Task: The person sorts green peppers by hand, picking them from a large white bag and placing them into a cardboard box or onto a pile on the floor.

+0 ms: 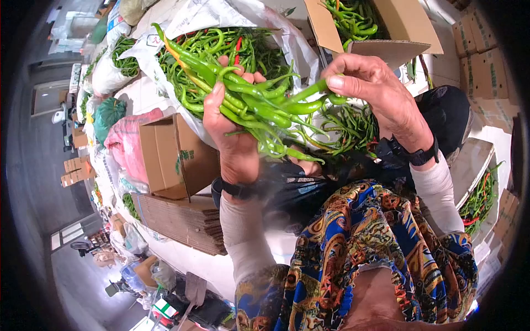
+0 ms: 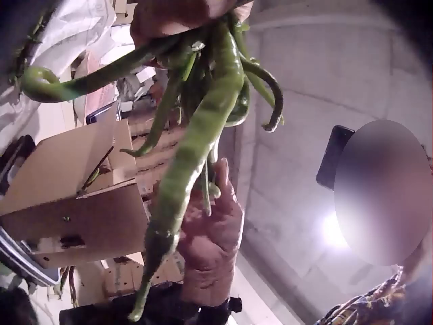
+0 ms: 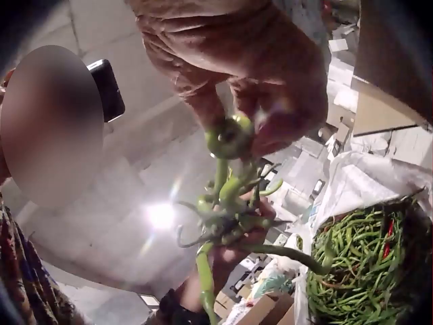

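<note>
In the head view my left hand (image 1: 234,151) grips a bunch of long green chili peppers (image 1: 256,105), its thumb laid against them. A few of them are yellowish-orange on one side. My right hand (image 1: 381,91) pinches one green pepper (image 1: 312,90) between thumb and fingers, at the right side of the bunch. In the right wrist view the pinched pepper (image 3: 230,139) points end-on toward the camera, with the bunch (image 3: 233,213) behind it. The left wrist view has peppers (image 2: 203,128) hanging from my left hand (image 2: 176,20), with my right hand (image 2: 210,247) beyond.
Below the hands stands a white sack (image 1: 298,41) filled with green and some red peppers. A smaller heap of peppers (image 1: 353,132) lies nearer the person. An open carton (image 1: 406,25) of peppers is at upper right. On the left are a cardboard box (image 1: 157,157) and stacked flattened cardboard (image 1: 176,223).
</note>
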Available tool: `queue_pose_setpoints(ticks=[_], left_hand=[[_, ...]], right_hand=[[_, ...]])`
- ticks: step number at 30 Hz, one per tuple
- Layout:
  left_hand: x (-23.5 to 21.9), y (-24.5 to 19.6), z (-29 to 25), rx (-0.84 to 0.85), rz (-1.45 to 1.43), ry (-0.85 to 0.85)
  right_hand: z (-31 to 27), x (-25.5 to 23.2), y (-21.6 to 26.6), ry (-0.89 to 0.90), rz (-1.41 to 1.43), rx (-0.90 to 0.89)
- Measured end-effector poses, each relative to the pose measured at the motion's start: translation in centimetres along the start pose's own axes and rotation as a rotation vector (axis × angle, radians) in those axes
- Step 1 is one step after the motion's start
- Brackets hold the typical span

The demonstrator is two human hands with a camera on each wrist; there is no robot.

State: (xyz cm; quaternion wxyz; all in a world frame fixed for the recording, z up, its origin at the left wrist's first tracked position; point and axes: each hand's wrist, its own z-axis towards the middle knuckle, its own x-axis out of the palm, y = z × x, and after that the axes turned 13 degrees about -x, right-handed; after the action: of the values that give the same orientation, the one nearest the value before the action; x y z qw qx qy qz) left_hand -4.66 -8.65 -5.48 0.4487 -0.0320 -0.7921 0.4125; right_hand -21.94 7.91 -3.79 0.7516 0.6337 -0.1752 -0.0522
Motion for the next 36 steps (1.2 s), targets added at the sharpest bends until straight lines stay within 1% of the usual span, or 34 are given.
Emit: queue_pose_setpoints(ticks=[1, 2, 3, 5, 6, 9, 10, 12, 13, 15, 17, 19, 21, 22, 23, 25, 26, 27, 29, 31, 33, 35, 36], left_hand=[[0.0, 0.0, 0.0, 0.02, -0.021, 0.006], [0.0, 0.0, -0.1, 0.05, 0.047, -0.005], [0.2, 0.0, -0.2, 0.053, 0.043, -0.005], [0.7, 0.0, -0.6, 0.03, 0.067, -0.041], [0.6, 0.0, -0.6, 0.032, 0.111, -0.083], [0.6, -0.1, -0.6, 0.03, 0.118, -0.11], [1.1, -0.1, -0.7, 0.031, 0.137, -0.17], [0.6, -0.1, -0.4, 0.029, 0.131, -0.137], [0.4, -0.1, -0.4, 0.03, 0.126, -0.114], [0.7, 0.0, -0.5, 0.042, 0.123, -0.122], [0.9, 0.1, -0.5, 0.027, 0.147, -0.114], [0.7, 0.1, -0.6, 0.018, 0.194, -0.079], [0.3, 0.2, -0.5, 0.014, 0.241, -0.043], [-0.1, 0.3, -0.4, 0.029, 0.212, 0.03], [-0.1, 0.2, -0.3, 0.044, 0.184, 0.105], [0.3, 0.0, -0.7, 0.035, 0.198, 0.09], [0.1, 0.1, -0.7, 0.003, 0.16, 0.179], [0.1, 0.1, -0.7, -0.028, 0.123, 0.266], [0.8, 0.2, -1.0, -0.052, 0.112, 0.252], [1.3, 0.4, -1.2, -0.048, 0.14, 0.193], [1.5, 0.8, -1.1, -0.068, 0.111, 0.205], [1.5, 1.3, -0.9, -0.031, 0.133, 0.135], [1.6, 1.3, -0.9, -0.025, 0.128, 0.144]], right_hand=[[-0.1, -0.4, 0.3, 0.031, -0.199, 0.048], [-0.3, -0.4, 0.1, 0.066, -0.108, 0.071], [-0.6, -0.6, 0.5, 0.07, -0.112, 0.071], [-1.1, -0.9, 0.9, 0.035, -0.15, 0.147], [-1.2, -1.3, 0.7, -0.033, -0.152, 0.077], [-1.3, -3.1, 1.1, -0.104, -0.152, 0.109], [-1.5, -3.5, 1.2, -0.109, -0.155, 0.106], [-1.9, -4.5, 1.2, -0.05, -0.366, 0.045], [-2.1, -4.8, 1.1, -0.051, -0.369, 0.045], [-2.4, -5.4, 1.0, -0.146, -0.269, 0.02], [-2.3, -6.7, 1.4, -0.201, -0.252, 0.026], [-1.5, -8.5, 2.3, -0.283, -0.367, -0.082], [-0.3, -10.2, 3.9, -0.338, -0.733, -0.189], [0.5, -11.9, 3.6, -0.359, -0.912, -0.22], [1.1, -11.5, 3.9, -0.363, -0.91, -0.233], [2.1, -10.7, 4.7, -0.403, -1.147, -0.22], [2.3, -11.0, 4.2, -0.356, -1.329, -0.294], [2.1, -8.0, 6.0, -0.327, -0.99, -0.282], [3.2, -7.2, 2.4, -0.191, -0.818, -0.439], [2.7, -2.2, 3.1, 0.028, -0.605, -0.274], [2.7, 1.5, 2.4, 0.153, -0.429, -0.151], [3.2, 3.4, 2.0, 0.212, -0.519, 0.033], [3.4, 3.7, 0.7, 0.181, -0.448, 0.03]])
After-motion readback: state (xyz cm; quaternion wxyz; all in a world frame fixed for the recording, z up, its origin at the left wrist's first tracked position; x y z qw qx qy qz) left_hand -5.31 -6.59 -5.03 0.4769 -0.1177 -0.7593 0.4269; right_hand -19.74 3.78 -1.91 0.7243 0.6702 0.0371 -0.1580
